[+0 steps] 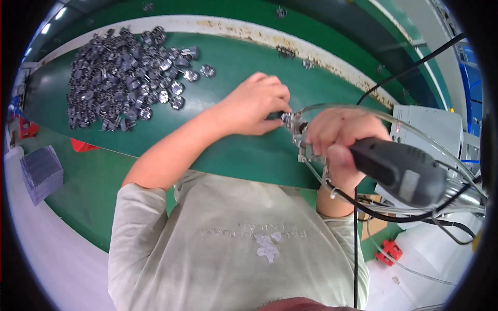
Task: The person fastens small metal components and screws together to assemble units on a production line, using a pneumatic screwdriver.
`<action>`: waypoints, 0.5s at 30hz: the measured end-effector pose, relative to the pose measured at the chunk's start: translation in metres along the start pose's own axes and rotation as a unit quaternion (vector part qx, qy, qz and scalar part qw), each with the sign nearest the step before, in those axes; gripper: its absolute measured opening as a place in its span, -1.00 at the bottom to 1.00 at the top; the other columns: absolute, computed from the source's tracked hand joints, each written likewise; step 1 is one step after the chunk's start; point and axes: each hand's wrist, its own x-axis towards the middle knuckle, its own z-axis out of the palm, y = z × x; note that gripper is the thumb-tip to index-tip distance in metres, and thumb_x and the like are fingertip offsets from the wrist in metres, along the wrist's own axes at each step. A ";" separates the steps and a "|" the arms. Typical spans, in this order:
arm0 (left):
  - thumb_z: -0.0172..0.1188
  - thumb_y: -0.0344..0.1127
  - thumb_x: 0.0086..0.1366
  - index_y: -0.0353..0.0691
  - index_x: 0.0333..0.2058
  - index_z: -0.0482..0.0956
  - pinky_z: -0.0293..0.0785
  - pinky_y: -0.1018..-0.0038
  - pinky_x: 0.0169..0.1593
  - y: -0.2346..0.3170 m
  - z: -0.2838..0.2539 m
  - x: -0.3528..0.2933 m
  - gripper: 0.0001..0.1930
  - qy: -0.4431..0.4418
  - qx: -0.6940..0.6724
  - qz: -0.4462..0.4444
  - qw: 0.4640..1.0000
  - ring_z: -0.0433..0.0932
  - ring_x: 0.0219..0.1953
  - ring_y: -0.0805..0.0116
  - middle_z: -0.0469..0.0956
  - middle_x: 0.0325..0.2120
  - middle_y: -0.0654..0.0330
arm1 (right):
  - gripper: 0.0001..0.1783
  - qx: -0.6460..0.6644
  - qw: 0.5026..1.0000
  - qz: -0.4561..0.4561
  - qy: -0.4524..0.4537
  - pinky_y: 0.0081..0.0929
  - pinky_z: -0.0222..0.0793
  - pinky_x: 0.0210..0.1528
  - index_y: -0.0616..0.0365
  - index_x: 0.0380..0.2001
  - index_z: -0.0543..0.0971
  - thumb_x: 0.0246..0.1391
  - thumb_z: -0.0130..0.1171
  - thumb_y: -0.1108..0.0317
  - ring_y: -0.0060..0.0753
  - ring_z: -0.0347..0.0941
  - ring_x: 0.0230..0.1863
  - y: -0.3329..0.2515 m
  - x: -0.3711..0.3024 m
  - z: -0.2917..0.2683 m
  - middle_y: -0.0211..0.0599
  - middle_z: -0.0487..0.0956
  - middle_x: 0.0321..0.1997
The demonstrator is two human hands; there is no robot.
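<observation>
My right hand is wrapped round a black electric screwdriver, whose metal nose with a clear hose points left toward my other hand. At the nose tip, my left hand pinches a small dark part with its thumb and fingers; the fingers and the tool mostly hide it. Both hands are above the green tabletop. To the left lies a large heap of small dark grey and silver round parts, apart from my hands. A few of them lie loose at its right edge, such as a round part.
A pale, rust-stained rail runs behind the tabletop, with a green belt beyond carrying scattered parts. On the right stand a grey metal box and a black cable. A grey crate sits lower left.
</observation>
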 end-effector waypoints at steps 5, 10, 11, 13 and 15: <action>0.39 -0.29 0.00 -0.13 -0.26 0.68 0.31 0.26 0.06 0.004 0.006 -0.004 -0.72 0.003 -0.016 0.000 1.000 0.47 -0.08 0.22 0.52 -0.27 0.28 | -0.63 0.045 0.996 -0.012 0.073 -0.41 0.44 -0.50 0.16 -0.38 0.45 -0.07 0.51 0.35 -0.38 0.46 -0.58 -0.014 -0.010 0.005 -0.33 0.50 -0.60; 0.37 -0.24 0.06 -0.09 -0.24 0.69 0.31 0.26 0.09 0.001 -0.018 0.016 -0.75 0.001 -0.040 -0.052 0.998 0.46 -0.05 0.19 0.52 -0.24 0.27 | -0.55 0.086 0.978 -0.118 0.151 -0.35 0.48 -0.48 0.13 -0.26 0.40 0.13 0.37 0.04 -0.39 0.46 -0.59 -0.045 -0.017 -0.030 -0.35 0.50 -0.53; 0.36 -0.23 0.08 -0.09 -0.23 0.69 0.31 0.24 0.10 -0.006 -0.021 0.031 -0.75 0.038 0.012 -0.063 0.997 0.46 -0.04 0.18 0.53 -0.23 0.26 | -0.55 0.086 0.978 -0.120 0.146 -0.35 0.48 -0.48 0.13 -0.26 0.40 0.13 0.37 0.04 -0.39 0.46 -0.59 -0.044 -0.017 -0.031 -0.35 0.50 -0.53; 0.35 -0.17 0.08 -0.09 -0.20 0.70 0.29 0.21 0.14 -0.034 -0.026 0.065 -0.71 0.096 0.103 -0.086 0.986 0.43 0.03 0.15 0.54 -0.19 0.24 | -0.56 0.025 0.970 -0.141 0.196 -0.33 0.48 -0.49 0.16 -0.28 0.41 0.11 0.40 0.08 -0.36 0.44 -0.61 -0.037 -0.022 -0.034 -0.30 0.50 -0.55; 0.35 -0.13 0.07 -0.09 -0.19 0.71 0.27 0.20 0.18 -0.075 -0.027 0.091 -0.68 0.123 0.147 -0.094 0.977 0.41 0.07 0.14 0.55 -0.15 0.23 | -0.56 0.010 0.973 -0.130 0.190 -0.33 0.47 -0.50 0.18 -0.28 0.42 0.09 0.41 0.11 -0.35 0.43 -0.61 -0.028 -0.020 -0.031 -0.28 0.49 -0.56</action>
